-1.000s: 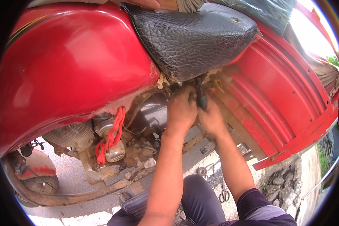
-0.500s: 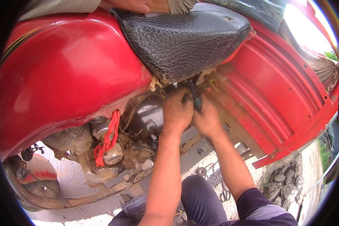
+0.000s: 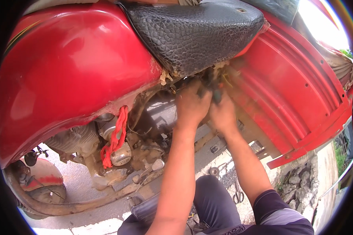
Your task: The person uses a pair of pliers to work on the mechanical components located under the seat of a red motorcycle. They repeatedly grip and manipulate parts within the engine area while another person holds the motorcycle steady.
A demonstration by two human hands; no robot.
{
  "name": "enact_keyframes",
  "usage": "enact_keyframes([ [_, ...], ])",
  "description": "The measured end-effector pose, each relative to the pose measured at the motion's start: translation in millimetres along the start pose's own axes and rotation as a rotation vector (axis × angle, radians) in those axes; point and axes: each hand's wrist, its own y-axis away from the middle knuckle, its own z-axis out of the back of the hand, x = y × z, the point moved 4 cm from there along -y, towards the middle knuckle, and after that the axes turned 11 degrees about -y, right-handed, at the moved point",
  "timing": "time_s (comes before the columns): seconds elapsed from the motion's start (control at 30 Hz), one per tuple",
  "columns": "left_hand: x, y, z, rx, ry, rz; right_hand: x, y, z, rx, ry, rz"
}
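Observation:
Under the black seat (image 3: 200,35) of a red vehicle, my two hands work close together. My right hand (image 3: 223,113) is closed around a dark hand tool (image 3: 217,96) with a green-ended handle; blur hides its exact kind. Beside it on the left, my left hand (image 3: 192,103) has its fingers curled in at the same spot. A dark piece shows at its fingers, but I cannot make out what it is. Thin loose wires (image 3: 226,80) and torn, yellowish seat padding (image 3: 166,76) are around the fingertips.
The red body panel (image 3: 82,62) bulges at left, above the engine (image 3: 76,141) and a tied red cloth strip (image 3: 115,141). A ribbed red panel (image 3: 298,98) lies right. On the ground are scissors (image 3: 238,196), a tape roll (image 3: 213,171) and rubble (image 3: 298,186). Another person's hand shows at the top.
Both hands and the tool have shifted slightly right and up in the picture, as has the seat. The tool is now more blurred and its handle sits nearer the seat's edge.

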Motion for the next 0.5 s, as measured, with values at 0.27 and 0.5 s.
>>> enact_keyframes([
  [0.27,15,20,5,0.117,0.475,0.216,29,63,81,-0.072,-0.112,0.091],
  [0.5,9,47,1,-0.026,0.634,0.321,-64,210,155,0.302,0.023,-0.294],
])
